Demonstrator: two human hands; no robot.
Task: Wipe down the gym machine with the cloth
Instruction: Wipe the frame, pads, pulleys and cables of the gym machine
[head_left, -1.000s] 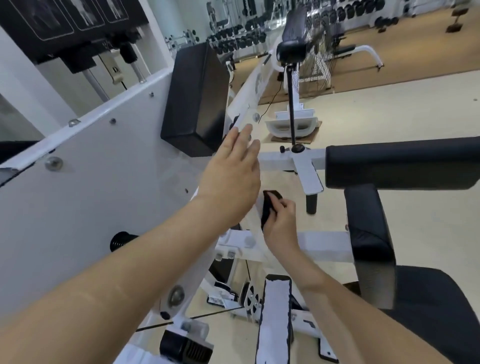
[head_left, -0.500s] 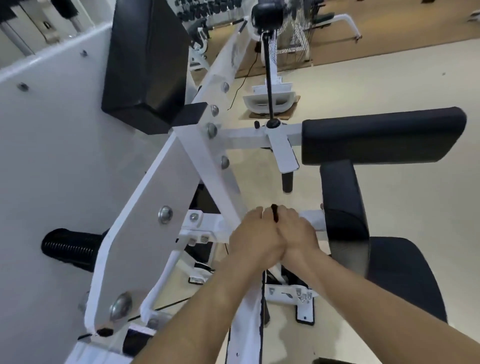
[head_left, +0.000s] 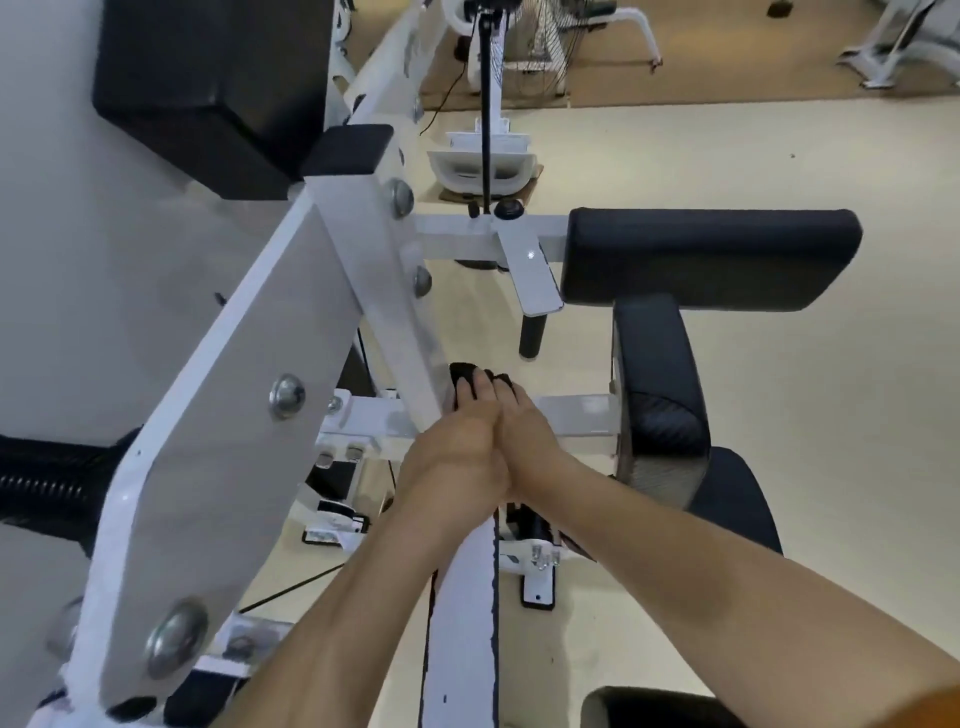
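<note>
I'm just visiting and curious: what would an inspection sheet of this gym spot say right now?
Surface: gym machine, white bolted frame with a slanted beam.
Job's things: black cloth, bunched against the beam's edge.
Clutter: nothing seen.
Grips: left hand and right hand side by side, touching, both holding the cloth.
Cables: thin black cable under the frame; fan cord on the floor.
Surroundings: black pads, standing fan, beige floor, other machines behind.
</note>
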